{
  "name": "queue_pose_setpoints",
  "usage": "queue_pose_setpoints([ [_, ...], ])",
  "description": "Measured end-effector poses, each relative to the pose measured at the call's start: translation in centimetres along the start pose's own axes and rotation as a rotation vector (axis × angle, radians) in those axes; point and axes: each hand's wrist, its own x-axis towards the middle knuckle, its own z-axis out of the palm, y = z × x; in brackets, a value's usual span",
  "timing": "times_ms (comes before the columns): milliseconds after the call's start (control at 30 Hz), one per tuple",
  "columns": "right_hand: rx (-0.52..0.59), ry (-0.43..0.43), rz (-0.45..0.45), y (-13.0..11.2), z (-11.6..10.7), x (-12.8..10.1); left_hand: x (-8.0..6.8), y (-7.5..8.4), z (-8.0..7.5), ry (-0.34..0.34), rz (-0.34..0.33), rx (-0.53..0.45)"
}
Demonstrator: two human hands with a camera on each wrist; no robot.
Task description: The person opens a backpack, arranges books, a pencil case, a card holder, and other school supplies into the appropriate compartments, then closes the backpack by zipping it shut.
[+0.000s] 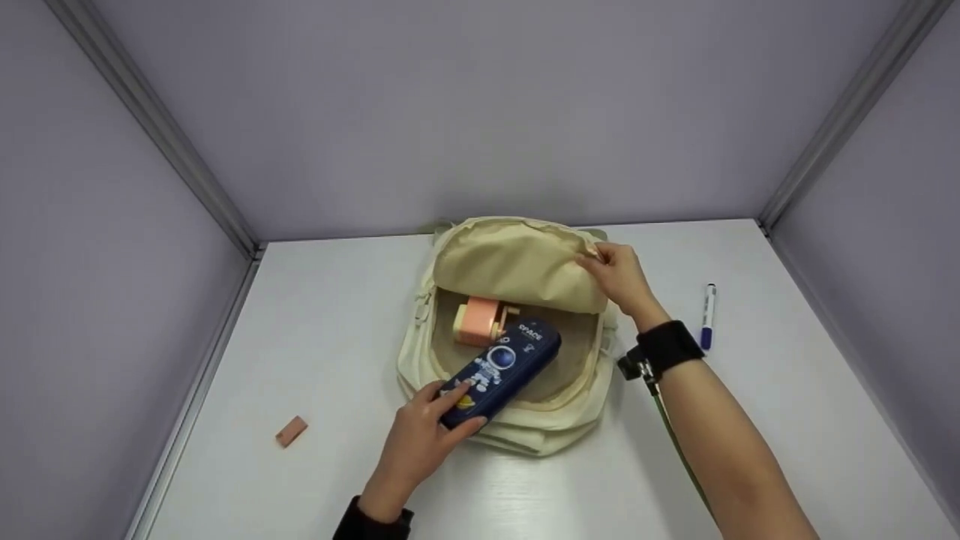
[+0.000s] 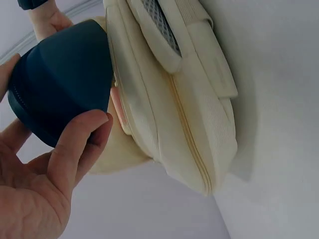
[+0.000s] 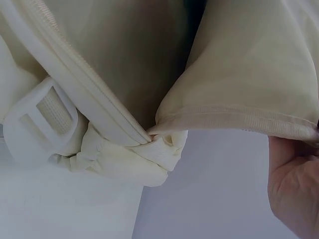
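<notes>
flap [image 1: 517,262] hides part of pink box [image 1: 478,321].

Backpack mouth [image 1: 525,360] half-filled: pencil case [image 1: 501,371], orange box [image 1: 480,321], open room rightward.

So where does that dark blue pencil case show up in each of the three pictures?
Head: the pencil case lies centre, half inside the open cream backpack, gripped by the left hand.
Left wrist: upper left, its rounded blue end between thumb and fingers.
Right wrist: not in it; only backpack fabric and the right hand.
Shared landmark: the cream backpack.

Pencil case [image 1: 501,370] lies partly in the backpack [image 1: 420,352], marker [image 1: 707,315] right, eraser [image 1: 291,431] left.
</notes>
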Motion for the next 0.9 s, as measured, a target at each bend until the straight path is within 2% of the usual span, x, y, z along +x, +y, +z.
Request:
queue_pose_setpoints([
  [67, -0.010, -0.005, -0.017, -1.0, -0.1, -0.4, 0.4, 0.4, 0.9, 0.037, 0.030, 0.047],
  [300, 0.004, -0.012, -0.010, -1.3, -0.4, -0.8, 1.8, 1.5, 4.2, 0.189, 0.120, 0.193],
  [467, 0.003, 0.002, -0.026, 1.2, -0.4, 0.2, 3.0, 1.7, 5.8, 0.262, 0.137, 0.247],
  [567, -0.002, 0.009, -0.041, 2.3, -0.4, 0.7, 3.9, 1.7, 6.3, 0.279, 0.141, 0.290],
  [733, 0.012, 0.005, -0.060, 2.5, -0.6, 0.7, 5.5, 1.4, 6.6, 0.274, 0.152, 0.347],
  [900, 0.034, 0.001, -0.065, 2.4, -0.8, 0.6, 6.8, 1.5, 7.1, 0.261, 0.142, 0.363],
])
